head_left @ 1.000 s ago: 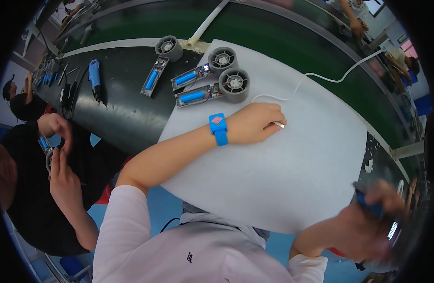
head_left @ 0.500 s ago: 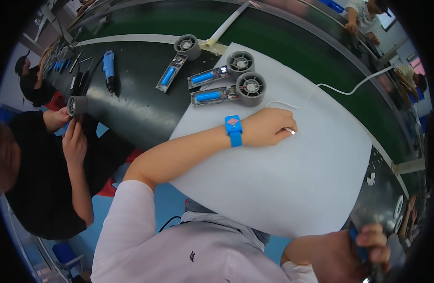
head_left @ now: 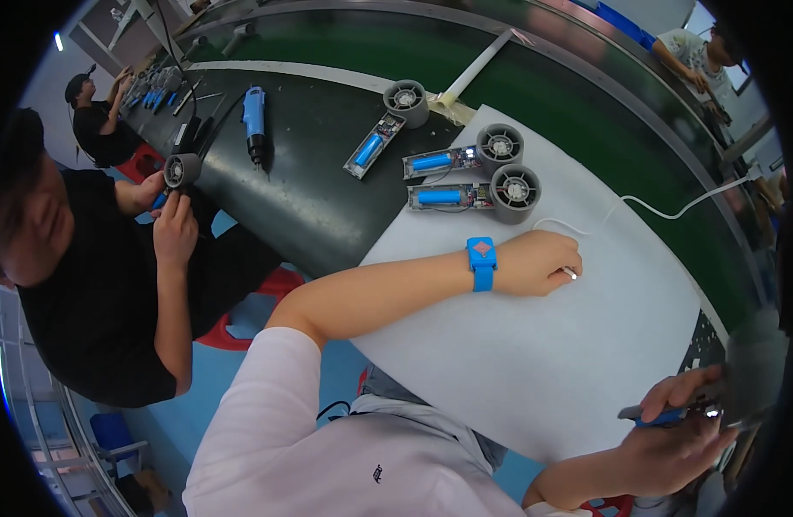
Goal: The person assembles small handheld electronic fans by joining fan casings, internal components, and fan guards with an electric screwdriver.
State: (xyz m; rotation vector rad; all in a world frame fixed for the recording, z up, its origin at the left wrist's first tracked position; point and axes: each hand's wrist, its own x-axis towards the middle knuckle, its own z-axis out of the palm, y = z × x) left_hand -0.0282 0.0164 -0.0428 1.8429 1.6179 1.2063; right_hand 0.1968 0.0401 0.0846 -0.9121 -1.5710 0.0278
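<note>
Since 0.5 s ago: view swung, mat now lower-centre; right hand has risen from the frame's bottom corner to the mat's near-right edge.

Left hand, blue wristband on the wrist, rests on white sheet mat. Fingers curled nearly closed, pinching the small metal tip of a thin white cable. Cable runs away up-right toward the green conveyor belt; long axis roughly left-right.

Right hand closed around a blue-handled tool, tip pointing left toward the cable end. Well apart from it.

2 opened grey handheld fans with blue battery cells lie just beyond the left hand, nearer that hand.

Co-worker in black, left, holds another fan.
</note>
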